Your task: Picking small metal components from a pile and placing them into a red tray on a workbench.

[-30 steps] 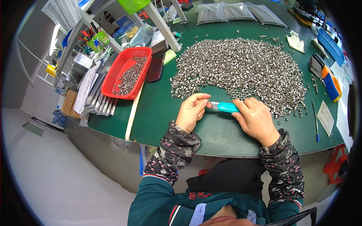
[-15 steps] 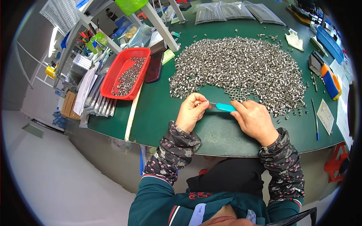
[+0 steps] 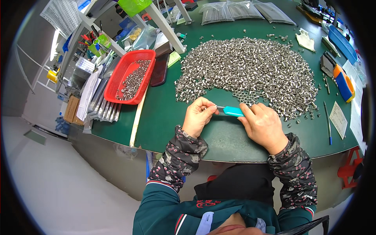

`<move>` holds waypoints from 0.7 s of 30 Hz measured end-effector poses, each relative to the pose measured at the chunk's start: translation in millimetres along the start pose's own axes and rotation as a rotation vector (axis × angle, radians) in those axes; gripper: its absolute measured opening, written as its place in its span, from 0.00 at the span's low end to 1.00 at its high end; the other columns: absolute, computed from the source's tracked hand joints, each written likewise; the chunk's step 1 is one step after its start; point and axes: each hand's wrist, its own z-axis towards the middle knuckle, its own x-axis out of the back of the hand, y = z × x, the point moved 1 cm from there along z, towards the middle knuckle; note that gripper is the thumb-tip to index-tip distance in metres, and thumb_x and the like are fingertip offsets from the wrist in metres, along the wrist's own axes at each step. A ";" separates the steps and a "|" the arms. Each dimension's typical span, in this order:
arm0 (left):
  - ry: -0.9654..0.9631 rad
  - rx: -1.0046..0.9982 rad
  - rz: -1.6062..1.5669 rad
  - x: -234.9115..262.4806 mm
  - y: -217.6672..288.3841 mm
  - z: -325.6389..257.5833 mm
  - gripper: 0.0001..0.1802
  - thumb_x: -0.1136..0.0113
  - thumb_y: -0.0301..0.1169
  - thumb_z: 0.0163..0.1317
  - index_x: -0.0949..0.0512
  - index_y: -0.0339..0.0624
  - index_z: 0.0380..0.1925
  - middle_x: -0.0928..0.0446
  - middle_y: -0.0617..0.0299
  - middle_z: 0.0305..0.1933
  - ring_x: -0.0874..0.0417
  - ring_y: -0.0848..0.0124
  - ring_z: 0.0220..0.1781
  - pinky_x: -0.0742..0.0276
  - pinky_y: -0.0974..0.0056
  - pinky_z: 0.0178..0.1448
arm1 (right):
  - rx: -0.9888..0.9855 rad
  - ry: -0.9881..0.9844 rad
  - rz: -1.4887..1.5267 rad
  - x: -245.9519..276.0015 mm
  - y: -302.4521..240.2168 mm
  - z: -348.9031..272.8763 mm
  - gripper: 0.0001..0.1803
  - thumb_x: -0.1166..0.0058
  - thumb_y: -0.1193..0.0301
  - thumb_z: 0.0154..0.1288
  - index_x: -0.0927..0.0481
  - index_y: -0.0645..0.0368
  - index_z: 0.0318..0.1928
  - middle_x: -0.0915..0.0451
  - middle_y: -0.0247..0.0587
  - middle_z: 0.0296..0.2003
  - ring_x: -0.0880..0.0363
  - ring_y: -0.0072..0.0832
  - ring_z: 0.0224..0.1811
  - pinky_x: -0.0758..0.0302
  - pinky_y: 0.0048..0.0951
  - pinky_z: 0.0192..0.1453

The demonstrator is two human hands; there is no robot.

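My left hand point(image 3: 199, 116) is closed in a pinch just in front of the pile, with a small, mostly hidden metal ring between thumb and forefinger. From the other side, my right hand point(image 3: 261, 124) grips a teal-handled knife-like tool point(image 3: 233, 111). Its thin metal tip points left and meets the left fingertips; the exact shape of the tip is too small to tell. Beyond both hands a wide heap of small silver metal rings point(image 3: 250, 66) covers the green table point(image 3: 235, 143). Some rings at its near edge lie flat, side by side.
To the left, a red plastic basket point(image 3: 111, 84) holds more rings, beside bagged stacks point(image 3: 102, 111) and a dark phone-like slab point(image 3: 159, 70). A pen point(image 3: 327, 123), a paper card point(image 3: 338, 120) and a blue-orange tool point(image 3: 344, 88) lie right. Clear bags point(image 3: 231, 13) rest at the back.
The tool and right hand have shifted very slightly, its handle a touch higher and further left. The left hand keeps its pinch. Far at upper left, a person in the background has moved.
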 end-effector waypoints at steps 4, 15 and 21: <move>-0.028 0.047 -0.127 2.2 -0.7 1.7 0.04 0.42 0.26 0.64 0.28 0.42 0.35 0.21 0.62 0.27 0.39 0.88 0.16 0.48 0.80 0.17 | 0.052 0.040 -0.054 -0.3 -1.7 0.7 0.18 0.39 0.66 0.55 0.24 0.59 0.45 0.29 0.37 0.23 0.27 0.33 0.27 0.28 0.34 0.29; -0.010 0.077 -0.184 1.7 -1.0 2.1 0.05 0.44 0.28 0.66 0.28 0.40 0.36 0.22 0.60 0.28 0.38 0.86 0.15 0.46 0.79 0.17 | -0.001 -0.002 0.028 0.0 2.3 -0.3 0.12 0.42 0.66 0.60 0.23 0.57 0.42 0.28 0.38 0.22 0.25 0.35 0.26 0.28 0.36 0.29; -0.008 0.094 -0.161 1.3 -1.2 1.7 0.05 0.43 0.28 0.66 0.28 0.40 0.36 0.22 0.60 0.28 0.37 0.86 0.16 0.46 0.80 0.17 | -0.024 -0.060 0.062 -1.0 2.5 -0.2 0.11 0.43 0.66 0.60 0.23 0.56 0.41 0.26 0.39 0.22 0.24 0.37 0.26 0.28 0.38 0.29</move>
